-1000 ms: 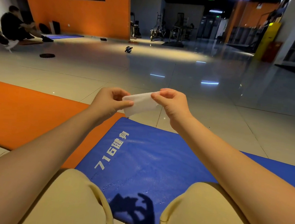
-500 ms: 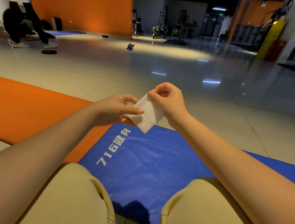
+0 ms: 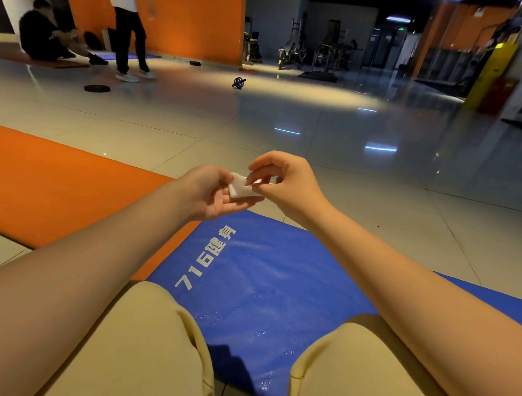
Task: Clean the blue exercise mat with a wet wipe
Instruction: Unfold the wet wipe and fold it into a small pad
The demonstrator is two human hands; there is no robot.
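Above the far edge of the glossy blue padded exercise mat (image 3: 262, 285), the small folded white wet wipe (image 3: 240, 190) is pinched by left hand (image 3: 210, 195) and right hand (image 3: 289, 184) together, and is best flattened into a firm pad before being pressed down.

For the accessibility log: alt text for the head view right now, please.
A person's left hand and right hand hold a small folded white wet wipe above the far end of a blue exercise mat. An orange mat lies left of it on the tiled floor.
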